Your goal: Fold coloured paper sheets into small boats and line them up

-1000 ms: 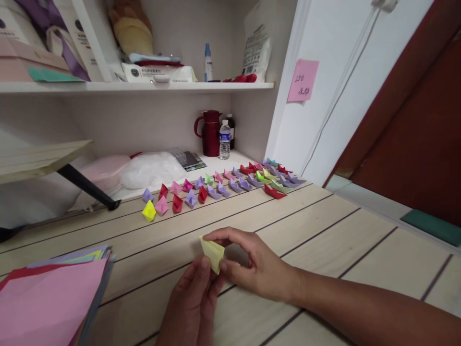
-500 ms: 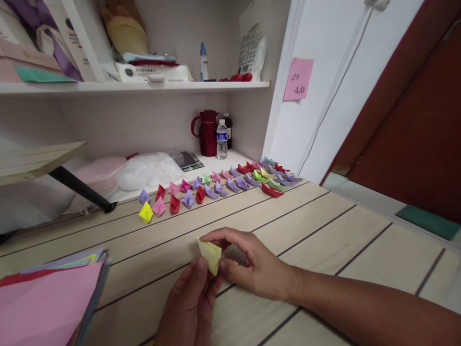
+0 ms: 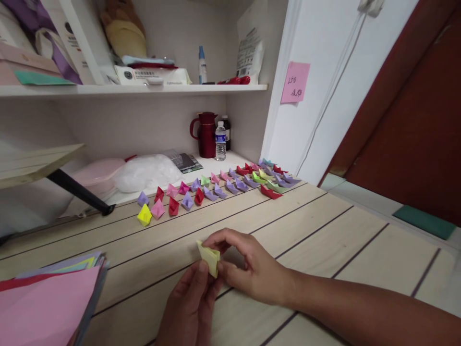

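Stock of coloured paper sheets (image 3: 46, 302) lies at the near left of the desk (image 3: 360, 250), clear of your work. Your left hand (image 3: 190, 307) comes up from below, its fingers pinched on the lower edge of the yellow folded piece (image 3: 209, 257). Your right hand (image 3: 252, 269) closes thumb and forefinger on the piece's upper right side. The piece is held between the two hands, just above the desk.

Judgement: a fold is being shaped or opened out. To do it well, hold the left pinch firm as the anchor and work with the right fingertips only. Pull evenly so that the thin paper does not tear at a corner. Set each crease fully before you shift grip.

Rows of small folded shapes (image 3: 230, 185) stand well apart at the back of the desk; check your piece against their form.
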{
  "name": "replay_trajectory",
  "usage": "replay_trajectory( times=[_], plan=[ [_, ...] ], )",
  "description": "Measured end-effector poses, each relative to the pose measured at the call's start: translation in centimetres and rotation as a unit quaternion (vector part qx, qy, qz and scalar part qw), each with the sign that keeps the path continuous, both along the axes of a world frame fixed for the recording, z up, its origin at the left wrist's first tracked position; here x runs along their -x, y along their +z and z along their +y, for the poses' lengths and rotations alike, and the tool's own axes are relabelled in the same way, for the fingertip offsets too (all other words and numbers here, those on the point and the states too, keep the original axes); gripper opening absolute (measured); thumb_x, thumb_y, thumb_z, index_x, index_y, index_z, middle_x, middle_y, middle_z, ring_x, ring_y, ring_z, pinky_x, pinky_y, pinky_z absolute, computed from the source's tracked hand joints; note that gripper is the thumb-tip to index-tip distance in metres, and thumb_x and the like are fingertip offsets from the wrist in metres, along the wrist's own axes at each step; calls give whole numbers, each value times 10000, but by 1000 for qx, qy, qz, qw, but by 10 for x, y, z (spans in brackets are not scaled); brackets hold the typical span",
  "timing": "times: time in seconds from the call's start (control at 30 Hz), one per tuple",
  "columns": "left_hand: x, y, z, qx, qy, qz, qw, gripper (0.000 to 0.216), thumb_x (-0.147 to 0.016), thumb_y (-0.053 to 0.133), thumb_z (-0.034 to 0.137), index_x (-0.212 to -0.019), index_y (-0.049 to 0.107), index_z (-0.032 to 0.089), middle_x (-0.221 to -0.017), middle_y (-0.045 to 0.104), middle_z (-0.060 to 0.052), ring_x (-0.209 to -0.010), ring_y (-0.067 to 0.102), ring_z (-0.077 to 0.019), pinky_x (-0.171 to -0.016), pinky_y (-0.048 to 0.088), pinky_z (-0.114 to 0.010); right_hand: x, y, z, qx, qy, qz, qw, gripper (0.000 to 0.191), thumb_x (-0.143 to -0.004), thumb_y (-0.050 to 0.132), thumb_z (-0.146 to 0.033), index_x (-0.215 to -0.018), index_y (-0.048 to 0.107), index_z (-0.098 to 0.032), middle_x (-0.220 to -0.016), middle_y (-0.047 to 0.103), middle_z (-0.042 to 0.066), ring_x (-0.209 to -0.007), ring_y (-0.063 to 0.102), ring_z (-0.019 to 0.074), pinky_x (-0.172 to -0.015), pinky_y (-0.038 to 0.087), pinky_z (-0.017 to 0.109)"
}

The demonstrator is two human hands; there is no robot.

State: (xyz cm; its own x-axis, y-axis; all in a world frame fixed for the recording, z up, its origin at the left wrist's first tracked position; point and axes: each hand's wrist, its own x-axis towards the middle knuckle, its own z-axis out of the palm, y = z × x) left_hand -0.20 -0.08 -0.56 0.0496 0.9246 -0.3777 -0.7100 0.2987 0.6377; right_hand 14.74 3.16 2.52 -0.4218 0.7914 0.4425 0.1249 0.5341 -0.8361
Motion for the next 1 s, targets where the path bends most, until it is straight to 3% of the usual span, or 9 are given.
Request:
replay_trajectory(
  times=[0.17,0.37,0.67,0.87,1.0],
  plan=[
    [0,-2,1,-13,-7,5,1000,189,-644,857,188,-801,762,146,-872,773,-74,-822,707,-147,-766,589,-242,0,1,-1,-23,-23,-7,999,248,-764,565,-81,-982,596,-195,-960,619,36,-860,587,164,-783,503,292],
    [-1,-1,0,5,-7,20,1000,202,-616,873,194,-775,760,140,-837,771,-73,-772,702,-141,-713,583,-223,0,0,1,-10,-42,-16,999,291,-713,563,-14,-931,584,-206,-904,621,6,-823,579,154,-745,490,266],
    [-1,-4,0,-7,-9,17,1000,192,-639,865,221,-766,743,146,-814,757,-56,-762,682,-125,-729,575,-238,0,-3,4,-55,-43,-26,997,483,-702,544,14,-1103,665,-227,-985,684,33,-931,636,174,-847,512,298],
    [-5,-1,-2,3,15,31,999,275,-530,917,207,-740,744,164,-753,731,-21,-693,657,-108,-698,562,-232,-2,-7,8,-52,-31,-20,998,449,-731,556,18,-1062,709,-244,-980,693,37,-926,648,176,-851,520,306],
    [-4,0,-2,-19,-9,31,999,222,-594,888,247,-749,752,163,-779,731,-36,-748,657,-124,-745,549,-247,-3,-5,9,-54,-12,-13,998,428,-763,578,2,-1085,704,-252,-1020,679,46,-960,639,179,-872,518,318]
  ],
)
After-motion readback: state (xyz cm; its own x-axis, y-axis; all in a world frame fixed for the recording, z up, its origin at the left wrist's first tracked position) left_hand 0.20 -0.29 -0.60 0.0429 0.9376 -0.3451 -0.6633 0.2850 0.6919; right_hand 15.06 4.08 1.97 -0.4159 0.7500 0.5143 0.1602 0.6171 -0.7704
